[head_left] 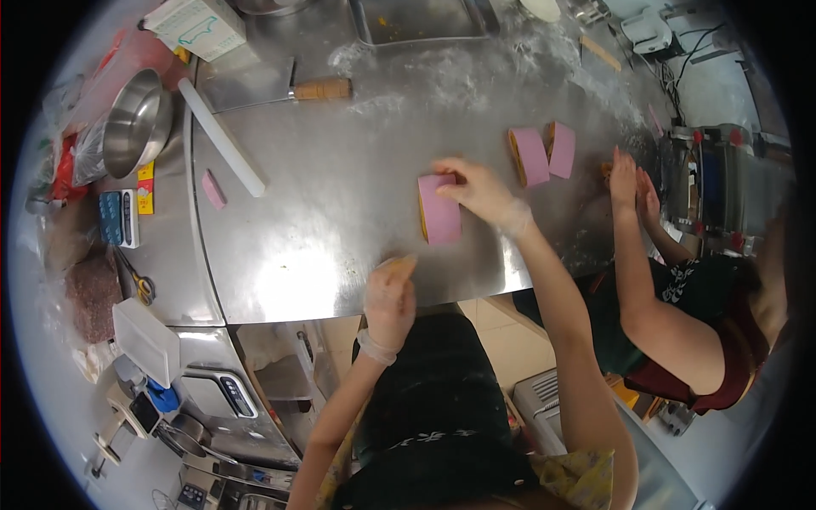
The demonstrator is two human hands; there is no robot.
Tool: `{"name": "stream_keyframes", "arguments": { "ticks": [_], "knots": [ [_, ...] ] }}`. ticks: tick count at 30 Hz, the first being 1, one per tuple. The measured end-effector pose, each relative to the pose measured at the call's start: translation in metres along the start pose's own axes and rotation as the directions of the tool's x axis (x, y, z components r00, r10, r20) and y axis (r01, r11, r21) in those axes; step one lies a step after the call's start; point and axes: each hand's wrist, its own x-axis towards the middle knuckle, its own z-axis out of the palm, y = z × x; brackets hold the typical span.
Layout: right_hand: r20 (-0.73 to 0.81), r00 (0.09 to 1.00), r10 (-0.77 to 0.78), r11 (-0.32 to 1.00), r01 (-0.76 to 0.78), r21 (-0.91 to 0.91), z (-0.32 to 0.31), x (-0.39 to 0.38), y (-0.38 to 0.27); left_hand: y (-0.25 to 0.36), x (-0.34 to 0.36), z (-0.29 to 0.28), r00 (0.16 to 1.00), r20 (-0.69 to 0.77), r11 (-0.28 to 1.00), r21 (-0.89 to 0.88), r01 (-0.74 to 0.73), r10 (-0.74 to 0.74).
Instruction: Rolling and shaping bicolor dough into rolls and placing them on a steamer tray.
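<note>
My right hand [481, 194], in a clear thin glove, is at the far end of a pink dough-like block [441, 219] on the metal table. Its thumb and fingers are closed on that end, and a yellow-brown layer shows along the block's left side. Nearer the table's front edge, my left hand [390, 308], gloved too, is closed around a small tan piece [400, 266]; what exactly it is I cannot make out. Two more pink blocks [529, 157] [561, 150] with the same yellow-brown side stand to the right of my right hand.
A wooden-handled cleaver [321, 89], a white rolling pin [223, 138] and a small pink strip [213, 189] lie on the left. Farther left are a steel bowl [138, 124] and scissors [138, 280]. A metal tray [422, 21] stands at the back. A co-worker's hands [631, 183] work at right.
</note>
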Motion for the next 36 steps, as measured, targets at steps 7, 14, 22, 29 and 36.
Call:
{"name": "stream_keyframes", "arguments": {
  "ticks": [7,14,22,29,36],
  "knots": [
    [-0.155,0.890,-0.428,0.756,0.260,-0.601,0.072,-0.125,0.029,-0.005,0.010,0.041,0.895,0.345,0.880,0.278,-0.384,0.281],
    [0.015,0.872,-0.489,0.696,0.400,-0.596,0.082,-0.126,0.068,-0.023,0.004,0.057,0.869,0.417,0.768,0.452,-0.454,0.268],
    [0.049,0.863,-0.502,0.683,0.430,-0.591,0.080,-0.124,0.069,-0.022,0.003,0.058,0.852,0.474,0.691,0.540,-0.480,0.222],
    [0.073,0.895,-0.441,0.674,0.383,-0.632,0.081,-0.124,0.070,-0.021,0.005,0.056,0.847,0.474,0.720,0.498,-0.483,0.240],
    [0.080,0.912,-0.403,0.676,0.356,-0.645,0.084,-0.125,0.072,-0.019,0.007,0.058,0.850,0.487,0.749,0.484,-0.453,0.199]
  ]
}}
